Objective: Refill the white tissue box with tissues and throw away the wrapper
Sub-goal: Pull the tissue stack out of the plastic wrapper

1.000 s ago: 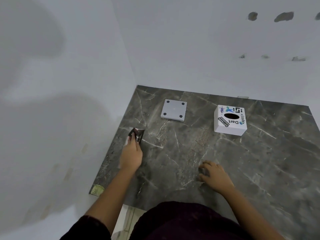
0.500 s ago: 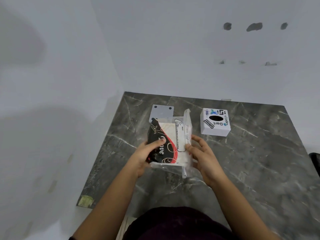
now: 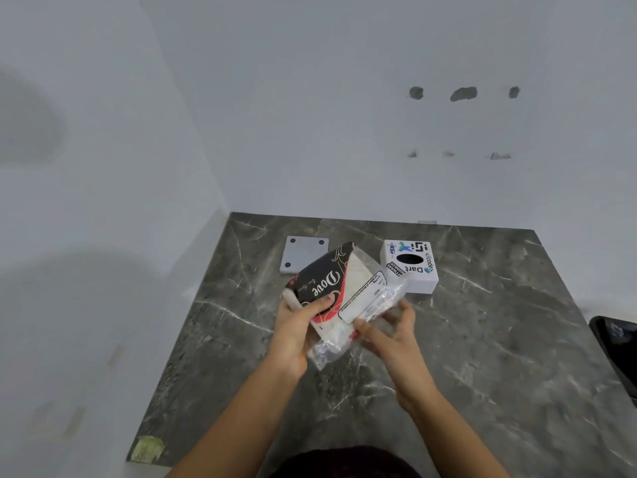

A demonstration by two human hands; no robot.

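Between both hands (image 3: 293,326), tissue pack (image 3: 339,294) diagonal.

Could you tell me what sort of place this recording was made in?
Probably a plain indoor room corner, perhaps at home: bare white walls with patched holes, and a dark marble-patterned surface holding a white tissue box.

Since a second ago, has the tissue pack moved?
Yes. The tissue pack went from the table's left edge to mid-air between both hands, in front of the grey plate.
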